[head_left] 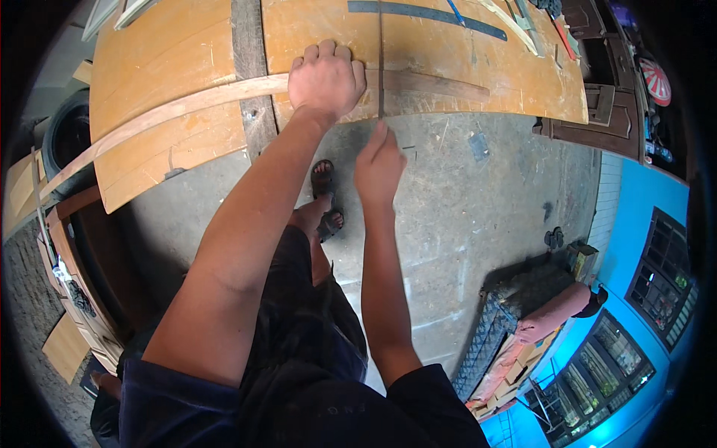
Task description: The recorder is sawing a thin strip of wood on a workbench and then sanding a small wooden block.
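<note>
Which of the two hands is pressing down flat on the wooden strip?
The left hand lies flat on the wooden strip; the right hand stays at the table edge.

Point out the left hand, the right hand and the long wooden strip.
left hand [326,78], head view, on its back, pressing the strip.
right hand [379,166], head view, on its back.
long wooden strip [172,110], head view, on its bare middle stretch.

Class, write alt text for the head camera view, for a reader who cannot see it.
Seen from above, a person's left hand presses a long thin wooden strip flat on an orange plywood workbench, while the right hand holds a pencil-like tool against a try square at the bench's edge. Below are a concrete floor and sandalled feet.
</note>
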